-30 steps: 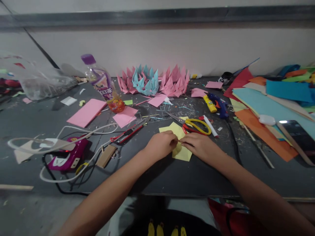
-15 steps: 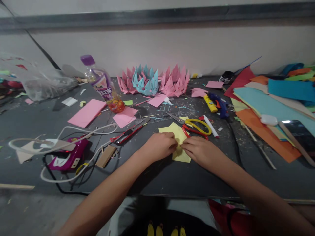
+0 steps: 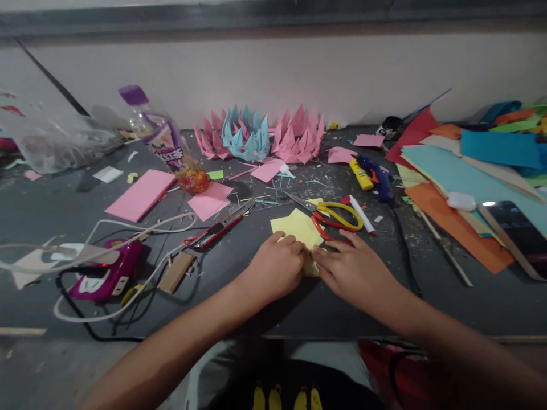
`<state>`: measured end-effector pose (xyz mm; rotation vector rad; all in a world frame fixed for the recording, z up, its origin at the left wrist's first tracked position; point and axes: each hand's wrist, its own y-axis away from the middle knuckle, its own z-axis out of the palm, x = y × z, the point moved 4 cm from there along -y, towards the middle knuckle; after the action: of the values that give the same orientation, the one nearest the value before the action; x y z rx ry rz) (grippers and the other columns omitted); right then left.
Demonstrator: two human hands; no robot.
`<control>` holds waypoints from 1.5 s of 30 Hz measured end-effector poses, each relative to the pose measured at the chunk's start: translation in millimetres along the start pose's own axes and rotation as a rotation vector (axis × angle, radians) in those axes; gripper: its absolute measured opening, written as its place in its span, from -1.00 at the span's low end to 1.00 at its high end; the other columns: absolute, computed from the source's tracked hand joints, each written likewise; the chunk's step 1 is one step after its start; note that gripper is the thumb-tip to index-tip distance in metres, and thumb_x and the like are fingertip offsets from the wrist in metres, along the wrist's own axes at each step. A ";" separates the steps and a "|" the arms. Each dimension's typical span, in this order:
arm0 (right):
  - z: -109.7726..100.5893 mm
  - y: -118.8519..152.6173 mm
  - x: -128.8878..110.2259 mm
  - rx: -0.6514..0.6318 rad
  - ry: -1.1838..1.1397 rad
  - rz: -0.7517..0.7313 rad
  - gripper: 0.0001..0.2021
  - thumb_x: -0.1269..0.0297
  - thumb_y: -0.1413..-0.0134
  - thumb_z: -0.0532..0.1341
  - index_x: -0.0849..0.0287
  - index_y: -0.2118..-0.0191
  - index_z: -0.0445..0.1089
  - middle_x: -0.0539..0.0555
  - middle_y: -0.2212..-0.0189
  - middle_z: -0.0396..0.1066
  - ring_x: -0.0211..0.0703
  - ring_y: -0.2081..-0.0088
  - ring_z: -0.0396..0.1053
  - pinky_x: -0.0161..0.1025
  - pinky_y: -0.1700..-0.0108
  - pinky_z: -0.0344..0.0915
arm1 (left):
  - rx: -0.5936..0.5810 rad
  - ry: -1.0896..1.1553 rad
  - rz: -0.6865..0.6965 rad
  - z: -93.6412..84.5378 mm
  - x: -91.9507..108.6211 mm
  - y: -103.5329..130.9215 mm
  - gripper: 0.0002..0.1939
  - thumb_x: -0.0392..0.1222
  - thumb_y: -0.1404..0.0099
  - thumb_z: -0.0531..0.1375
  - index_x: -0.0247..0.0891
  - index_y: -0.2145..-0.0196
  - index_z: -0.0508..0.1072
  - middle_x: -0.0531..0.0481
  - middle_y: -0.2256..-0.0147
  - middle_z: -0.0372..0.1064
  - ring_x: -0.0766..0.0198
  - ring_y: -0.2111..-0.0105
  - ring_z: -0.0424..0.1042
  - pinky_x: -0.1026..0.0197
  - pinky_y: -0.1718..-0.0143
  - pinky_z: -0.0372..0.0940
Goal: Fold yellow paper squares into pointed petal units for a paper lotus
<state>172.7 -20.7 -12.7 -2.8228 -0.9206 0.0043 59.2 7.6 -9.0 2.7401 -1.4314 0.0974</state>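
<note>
A piece of yellow paper (image 3: 296,221) with folded edges lies on the dark table in front of me. My left hand (image 3: 280,265) is closed on its lower left part, fingers curled and pressed down. My right hand (image 3: 356,273) lies at the paper's right side with fingers stretched and spread, the foremost fingertips touching the paper close to the left hand. Both hands cover the sheet's lower part. Scissors with yellow and red handles (image 3: 339,213) lie just beyond the right fingers. A red utility knife (image 3: 220,229) rests to the left.
Pink and blue folded-paper crowns (image 3: 245,136) stand at the back beside a drink bottle (image 3: 171,148). A magenta power strip (image 3: 109,273) with cables sits left. On the right are a glue stick (image 3: 361,175), a glue gun (image 3: 380,181), a marker (image 3: 362,214), coloured paper (image 3: 455,171) and a phone (image 3: 517,230).
My right hand's fingers have spread from a closer pinch at the paper. The left hand has shifted slightly down over the sheet. The whole view has moved a little.
</note>
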 end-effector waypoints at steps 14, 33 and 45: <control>2.7 14.7 42.3 -0.101 -0.339 0.290 -0.87 0.30 -0.12 0.13 0.17 0.30 0.41 0.08 0.30 0.45 -0.11 0.27 0.42 -0.21 0.25 0.33 | 0.082 0.108 -0.100 3.3 -18.1 -0.1 -0.85 -0.24 -0.29 0.08 -0.27 0.37 0.44 0.00 0.41 0.35 0.27 0.38 0.35 0.24 0.36 0.20; 14.7 -16.7 39.7 -0.023 -0.415 0.022 -0.82 0.45 -0.15 0.08 0.22 0.27 0.44 0.11 0.33 0.47 -0.14 0.27 0.42 -0.23 0.22 0.33 | 0.194 0.295 -0.099 10.7 -27.7 -14.9 -0.86 -0.39 -0.23 0.11 -0.30 0.29 0.44 0.00 0.33 0.43 0.26 0.27 0.37 0.27 0.25 0.26; 17.4 -7.4 37.5 0.027 -0.439 0.014 -0.76 0.41 -0.20 0.02 0.18 0.22 0.44 0.11 0.32 0.41 -0.17 0.27 0.38 -0.21 0.22 0.34 | 0.142 0.234 -0.010 9.0 -19.4 -9.9 -0.86 -0.31 -0.26 0.10 -0.32 0.37 0.46 -0.03 0.34 0.38 0.29 0.31 0.35 0.27 0.28 0.25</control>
<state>197.7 9.9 -26.7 -2.8535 -0.9667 0.6555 56.6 28.5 -19.7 2.7302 -1.3967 0.5195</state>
